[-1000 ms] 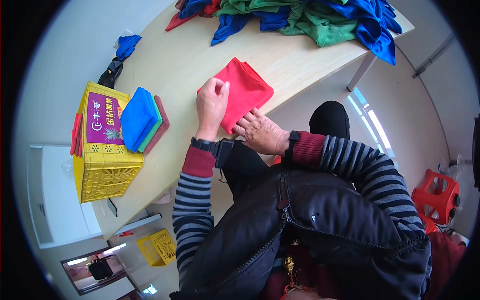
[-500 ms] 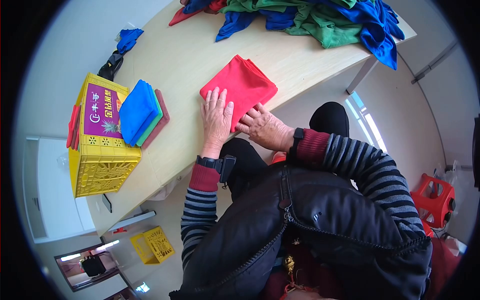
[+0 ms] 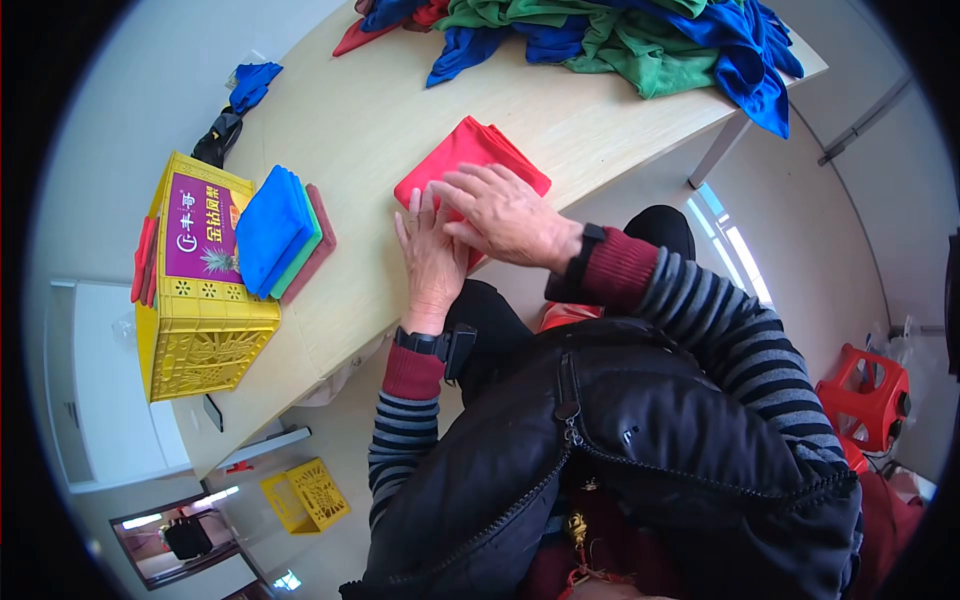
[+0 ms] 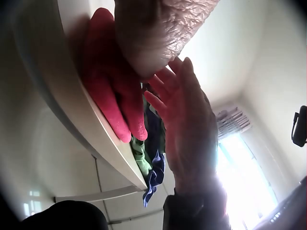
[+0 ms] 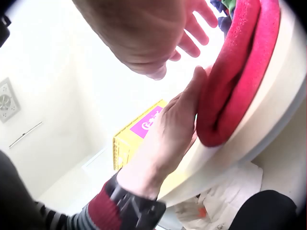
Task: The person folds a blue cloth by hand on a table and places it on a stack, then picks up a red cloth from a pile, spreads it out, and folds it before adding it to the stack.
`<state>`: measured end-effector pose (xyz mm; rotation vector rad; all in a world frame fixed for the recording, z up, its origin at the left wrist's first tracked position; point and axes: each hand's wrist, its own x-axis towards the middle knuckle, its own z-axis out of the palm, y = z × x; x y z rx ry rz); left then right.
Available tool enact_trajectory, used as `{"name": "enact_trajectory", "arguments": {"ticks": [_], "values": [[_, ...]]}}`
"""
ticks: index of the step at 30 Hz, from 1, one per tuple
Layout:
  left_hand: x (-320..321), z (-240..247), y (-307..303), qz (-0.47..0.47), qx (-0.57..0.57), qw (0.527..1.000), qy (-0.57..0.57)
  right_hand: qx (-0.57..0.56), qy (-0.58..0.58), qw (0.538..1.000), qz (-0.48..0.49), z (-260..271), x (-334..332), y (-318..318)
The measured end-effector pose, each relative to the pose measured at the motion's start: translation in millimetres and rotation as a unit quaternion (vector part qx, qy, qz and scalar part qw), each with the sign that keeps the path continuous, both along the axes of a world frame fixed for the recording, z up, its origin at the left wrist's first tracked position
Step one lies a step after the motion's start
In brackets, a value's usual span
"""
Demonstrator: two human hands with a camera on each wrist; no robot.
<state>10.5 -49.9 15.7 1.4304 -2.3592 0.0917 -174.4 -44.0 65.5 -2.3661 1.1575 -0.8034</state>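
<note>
A folded red cloth (image 3: 480,147) lies near the front edge of the table, its thick doubled layers showing side-on in the right wrist view. My left hand (image 3: 432,258) rests against the cloth's left side, fingers straight. Above the cloth, my right hand (image 3: 510,213) hovers with fingers extended and spread, overlapping the left fingertips in the head view. The right wrist view shows a gap between the right hand (image 5: 144,33) and the red cloth (image 5: 235,72). Neither hand grips anything.
Left of the cloth, folded blue, green and brown cloths (image 3: 272,232) lean on a yellow crate (image 3: 215,345) with a purple label. Loose blue and green cloths (image 3: 640,50) heap at the far side. A phone (image 3: 213,412) lies by the crate. A red stool (image 3: 865,395) stands at right.
The left hand went from curled fingers to lying flat at the cloth's left side. The right hand lifted off the near edge and moved up and left over the cloth.
</note>
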Motion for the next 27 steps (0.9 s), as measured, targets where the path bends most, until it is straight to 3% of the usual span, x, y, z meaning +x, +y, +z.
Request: {"name": "enact_trajectory", "arguments": {"ticks": [2, 3, 6, 14, 19, 21, 27], "values": [[-5.2, 2.2, 3.6, 0.011, 0.014, 1.000, 0.000, -0.159, 0.061, 0.979, -0.109, -20.7, 11.1, -28.0], [-5.8, 1.3, 5.3, 0.012, 0.014, 1.000, -0.001, -0.159, 0.059, 0.980, -0.108, -28.8, 9.9, -38.0], [-5.6, -5.9, 13.6, 0.021, 0.006, 1.000, -0.012, -0.082, 0.206, 0.964, -0.147, -43.4, 2.3, -53.9], [11.8, -3.4, 13.6, 0.008, 0.046, 0.997, 0.056, -0.076, 0.222, 0.963, -0.136, -50.8, 1.5, -59.0], [25.7, 0.7, -37.9, 0.026, 0.001, 0.999, 0.019, -0.072, 0.232, 0.959, -0.145, -48.6, 3.4, -58.4], [34.8, -14.1, -57.3, 0.053, 0.062, 0.996, 0.029, -0.066, 0.224, 0.961, -0.146, -48.6, 3.6, -56.7], [32.6, 3.2, -32.3, 0.119, 0.060, 0.991, 0.006, -0.070, 0.226, 0.960, -0.151, -51.9, 5.2, -57.7]]}}
